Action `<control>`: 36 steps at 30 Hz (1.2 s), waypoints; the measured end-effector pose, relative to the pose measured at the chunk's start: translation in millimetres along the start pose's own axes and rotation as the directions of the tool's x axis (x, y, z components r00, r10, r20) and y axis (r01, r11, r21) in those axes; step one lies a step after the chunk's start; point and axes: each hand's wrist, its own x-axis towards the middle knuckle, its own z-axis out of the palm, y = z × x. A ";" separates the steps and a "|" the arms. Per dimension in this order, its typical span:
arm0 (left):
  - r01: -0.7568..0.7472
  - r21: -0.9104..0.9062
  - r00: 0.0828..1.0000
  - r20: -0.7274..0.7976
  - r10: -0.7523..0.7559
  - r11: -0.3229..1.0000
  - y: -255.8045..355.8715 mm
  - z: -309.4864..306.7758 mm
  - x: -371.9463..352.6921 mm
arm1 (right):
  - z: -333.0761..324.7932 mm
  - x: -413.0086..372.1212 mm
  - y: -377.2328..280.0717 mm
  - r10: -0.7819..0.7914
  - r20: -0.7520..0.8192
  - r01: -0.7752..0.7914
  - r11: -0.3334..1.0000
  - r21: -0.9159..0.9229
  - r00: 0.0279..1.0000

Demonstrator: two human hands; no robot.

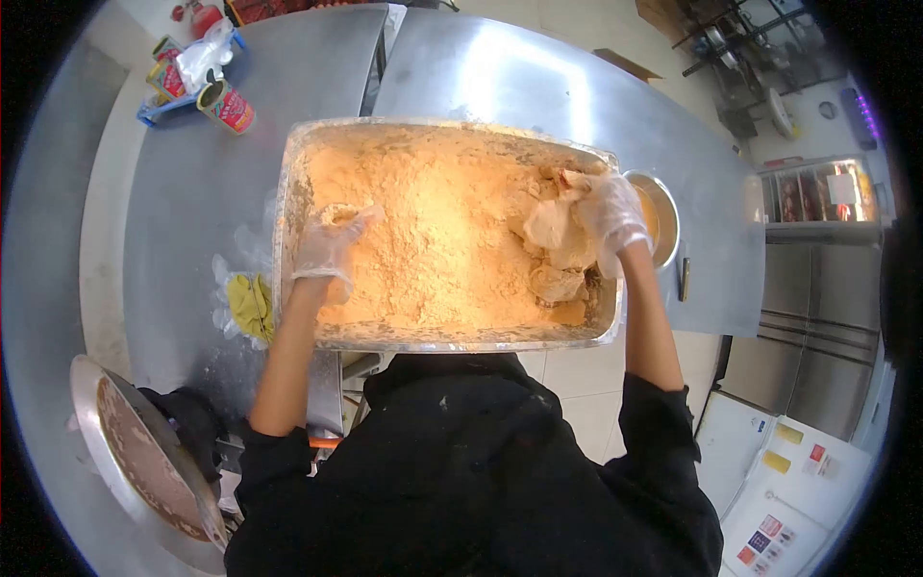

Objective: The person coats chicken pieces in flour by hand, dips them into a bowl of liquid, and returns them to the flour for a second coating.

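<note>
A large rectangular tub [452, 338] filled with pale orange flour [423, 231] is in front of me. Several flour-coated chicken pieces [550, 226] lie heaped at its right end. My right hand [615, 213], in a clear plastic glove, is closed at that end, gripping a chicken piece [575, 181] with a darker tip. At the left end, my gloved left hand [330, 246] curls its fingers around a small floury lump [338, 213]. What this lump is cannot be made out clearly.
A round metal bowl [668, 216] touches the tub's right side, near a small narrow object [685, 279]. Left are a yellow-green cloth [251, 306], an open can [227, 106] and a blue tray [159, 112]. A large metal pan [85, 385] stands lower left.
</note>
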 end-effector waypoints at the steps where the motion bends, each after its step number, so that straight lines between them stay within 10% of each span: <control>1: -0.033 0.082 0.999 0.009 0.032 0.996 0.9 0.6 -1.6 | 6.3 12.3 5.0 0.031 0.022 -0.031 0.999 -0.015 0.999; 6: -0.184 0.416 0.978 -0.016 0.210 0.891 -6.6 10.5 3.3 | 3.0 18.6 -20.4 -0.069 -0.037 0.065 0.991 -0.120 0.997; 8: -0.447 0.427 0.884 0.074 0.462 0.786 -18.3 11.1 9.3 | 10.9 26.5 -18.7 -0.124 0.019 0.124 0.955 -0.268 0.992; 13: -0.440 0.140 0.898 0.074 0.434 0.887 -48.2 28.0 36.0 | 42.7 16.8 46.7 -0.365 -0.081 0.319 0.885 -0.339 0.927; 15: -0.610 0.337 0.758 -0.018 0.652 0.717 -47.0 29.7 31.9 | 35.5 22.1 60.4 -0.401 -0.096 0.356 0.882 -0.307 0.911; 23: -0.349 0.404 0.932 0.050 0.360 0.846 -24.1 18.2 3.3 | -3.0 43.8 50.1 -0.403 -0.145 0.349 0.888 -0.299 0.903; 27: -0.546 0.446 0.760 -0.094 0.644 0.709 -67.6 38.1 41.0 | -11.6 27.1 59.5 -0.352 -0.209 0.296 0.920 -0.257 0.912; 28: -0.462 0.460 0.864 0.042 0.502 0.758 -46.8 22.5 24.7 | 3.0 14.4 63.4 -0.137 -0.325 0.087 0.983 -0.164 0.936; 31: -0.364 0.413 0.931 0.142 0.336 0.835 -31.4 8.5 14.0 | -34.6 19.4 71.3 -0.296 -0.114 0.288 0.954 -0.077 0.949; 33: -0.510 0.511 0.770 -0.087 0.632 0.692 -34.9 9.2 1.1 | -91.7 -12.0 2.1 -0.004 -0.001 0.004 0.999 0.033 1.000; 34: -0.531 0.473 0.831 0.128 0.541 0.704 -20.4 -3.0 -1.7 | -113.6 -29.0 -9.6 0.009 -0.078 -0.005 0.999 0.047 0.997; 36: -0.434 0.566 0.859 0.026 0.511 0.701 -18.2 -11.4 -18.3 | -140.3 -33.3 16.0 0.125 -0.068 -0.113 0.981 0.155 0.990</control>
